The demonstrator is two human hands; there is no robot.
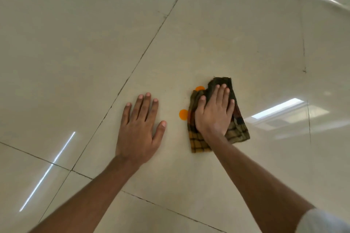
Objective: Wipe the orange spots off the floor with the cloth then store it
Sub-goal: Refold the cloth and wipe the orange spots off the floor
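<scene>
A single head-worn wide-angle view looks forward and steeply down from above the person's own arms onto the tiled floor (75, 43), close enough that both forearms run in from the bottom edge. The frame is tilted, so the tile joints run diagonally, and the far upper right corner catches a bright strip at the floor's edge

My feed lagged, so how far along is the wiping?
Nothing looks finished. In hand: the right hand presses the cloth flat on the floor; the left hand rests beside it. Left: two orange spots still peek out, then storing the cloth.
</scene>
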